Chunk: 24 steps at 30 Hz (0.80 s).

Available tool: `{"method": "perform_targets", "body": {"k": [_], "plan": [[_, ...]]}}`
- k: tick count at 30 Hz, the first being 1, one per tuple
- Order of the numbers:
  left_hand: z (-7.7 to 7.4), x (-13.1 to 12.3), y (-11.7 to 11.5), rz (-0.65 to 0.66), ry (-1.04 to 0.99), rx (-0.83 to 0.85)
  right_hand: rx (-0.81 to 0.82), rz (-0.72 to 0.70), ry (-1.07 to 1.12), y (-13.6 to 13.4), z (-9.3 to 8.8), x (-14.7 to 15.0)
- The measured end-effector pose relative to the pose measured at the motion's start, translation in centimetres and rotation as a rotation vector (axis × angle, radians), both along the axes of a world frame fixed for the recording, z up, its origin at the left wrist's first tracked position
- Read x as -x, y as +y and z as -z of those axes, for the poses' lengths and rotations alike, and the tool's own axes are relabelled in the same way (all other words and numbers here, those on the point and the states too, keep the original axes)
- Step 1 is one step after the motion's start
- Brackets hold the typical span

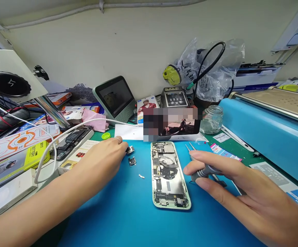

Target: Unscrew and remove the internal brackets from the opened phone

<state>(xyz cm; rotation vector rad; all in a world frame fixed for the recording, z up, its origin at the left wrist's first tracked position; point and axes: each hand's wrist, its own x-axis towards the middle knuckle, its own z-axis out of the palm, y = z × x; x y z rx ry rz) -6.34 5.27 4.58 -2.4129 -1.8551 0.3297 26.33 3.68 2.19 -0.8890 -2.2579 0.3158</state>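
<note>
An opened phone (168, 175) with a pale green frame lies on the blue mat (118, 212), its inner parts exposed. My left hand (109, 154) is left of the phone, fingers pinched at a small metal phone part (130, 150) that looks like a camera module. Just below lies a small black component (132, 161), and a tiny silver bracket (141, 176) sits closer to me. Right of the phone, my right hand (244, 185) grips a grey-handled screwdriver (203, 172) between thumb and fingers. Tweezer tips (189, 146) show beyond that hand; their rest is hidden.
A lit phone screen (182, 125) leans at the back before a soldering station (174, 97). A glass jar (212, 120) and a blue machine (264, 133) stand right. Boxes (17, 164), a white cable (44, 161) and a microscope stand (53, 111) crowd the left.
</note>
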Motion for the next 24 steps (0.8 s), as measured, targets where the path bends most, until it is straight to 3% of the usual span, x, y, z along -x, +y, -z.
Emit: {"method": "perform_targets", "body": {"k": [6, 11, 14, 18, 24], "plan": [[-0.5, -1.0, -1.8, 0.100, -0.062, -0.037, -0.033, 0.040, 0.055, -0.7, 0.0, 0.1], [-0.9, -3.2, -4.6, 0.486, -0.366, -0.238, -0.117, 0.003, 0.039, -1.9, -0.3, 0.0], [-1.1, -4.3, -5.6, 0.611, -0.439, -0.316, -0.167, -0.023, -0.024, -2.4, -0.6, 0.5], [-1.1, -5.1, -6.1, 0.663, -0.459, -0.305, -0.176, -0.129, -0.085, -2.5, -1.0, 1.6], [-0.6, -5.1, -6.5, 0.670, -0.487, -0.252, -0.244, -0.102, -0.124, -2.1, -1.0, 2.0]]}}
